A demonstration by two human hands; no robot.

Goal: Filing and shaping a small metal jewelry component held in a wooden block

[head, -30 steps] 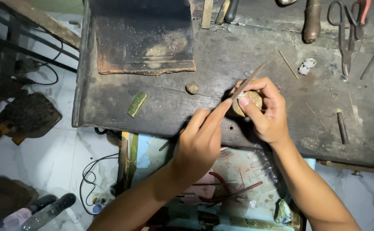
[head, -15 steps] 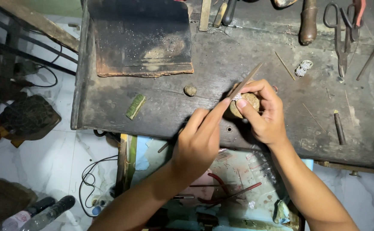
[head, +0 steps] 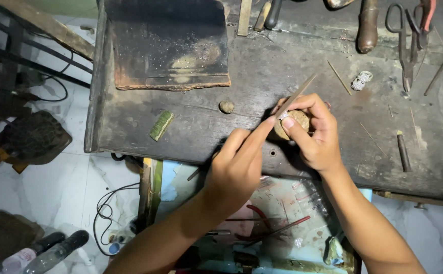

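- Dark, worn wooden tabletop (head: 191, 127) carries everything; list runs left to right.
- One small green flat block (head: 161, 125) at about 9 o'clock from the hands, well apart from them.
- One scorched dark rectangular slab (head: 168, 45) at 11 o'clock, dusted with pale powder.
- One small tan pebble-like lump (head: 226, 106) between the green block and the hands.
- Left hand (head: 236, 170): grip closed around one thin, long, flat metal file-like tool (head: 295, 96), forefinger laid along it, tip angled up toward 1 o'clock.
- Right hand (head: 319, 134): grip closed on one small round tan ball-shaped holder (head: 292, 123), thumb on top, pressed down near the tabletop's front edge. A tiny silvery piece seems to sit on it; too small to tell what.
- Handling, my read: the holder looks light and rigid, best pinched at its sides; the tool is thin, stiff, likely slightly springy, so hold it low on the shank.
- One small silvery crumpled bit (head: 362, 80) at 2 o'clock.
- One pair of dark metal scissors (head: 405, 40) at 1 o'clock, near the far edge.
- One short dark metal punch (head: 403, 151) at 3 o'clock.
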